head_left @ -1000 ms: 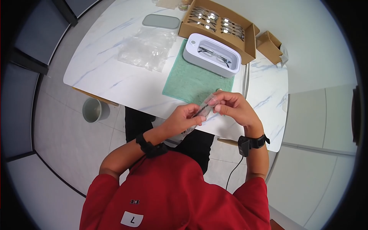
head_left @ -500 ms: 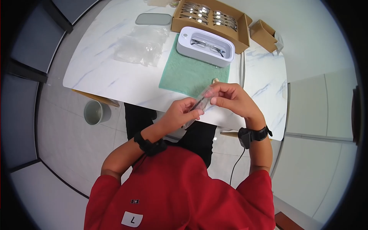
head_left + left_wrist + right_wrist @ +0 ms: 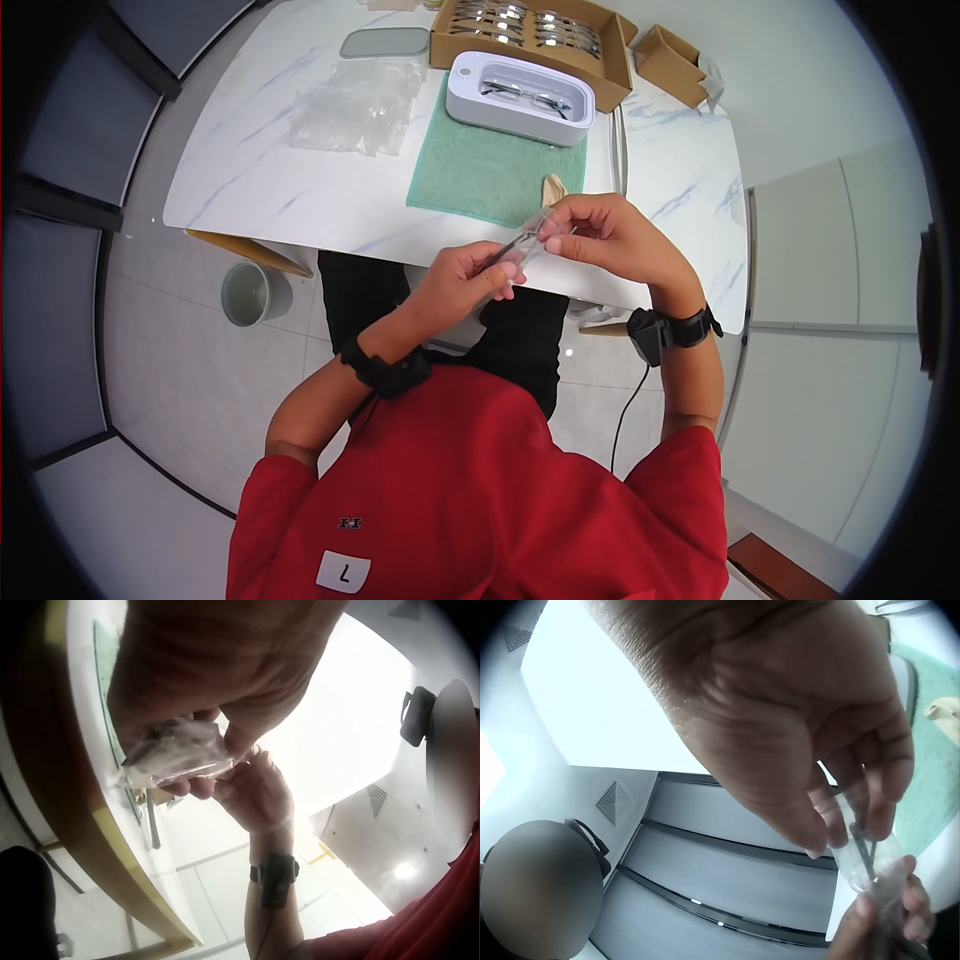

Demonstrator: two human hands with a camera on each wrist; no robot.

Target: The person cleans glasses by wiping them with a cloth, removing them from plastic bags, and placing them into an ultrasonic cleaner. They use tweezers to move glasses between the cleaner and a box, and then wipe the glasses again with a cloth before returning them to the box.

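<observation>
A clear plastic bag (image 3: 522,243) with a thin dark-framed pair of glasses in it is held over the table's front edge. My left hand (image 3: 462,285) grips the bag's lower part between thumb and fingers. At the upper end, the fingertips of my right hand (image 3: 618,240) pinch the plastic. Dark thin arms of the glasses (image 3: 866,859) show through the film in the right wrist view. The left wrist view has the crinkled bag (image 3: 180,757) below the left palm, with the right hand (image 3: 259,799) beyond it.
A white cleaning tub (image 3: 520,98) holding glasses stands on a green cloth (image 3: 480,175). A beige cloth piece (image 3: 553,190) lies at its corner. Behind are a cardboard box (image 3: 615,80) of several glasses, a grey lid (image 3: 384,42), and empty plastic bags (image 3: 355,110) at left.
The head view has shifted, so the table items sit higher in it. Both hands keep hold of the bag, and more of the beige cloth piece shows beside the right hand.
</observation>
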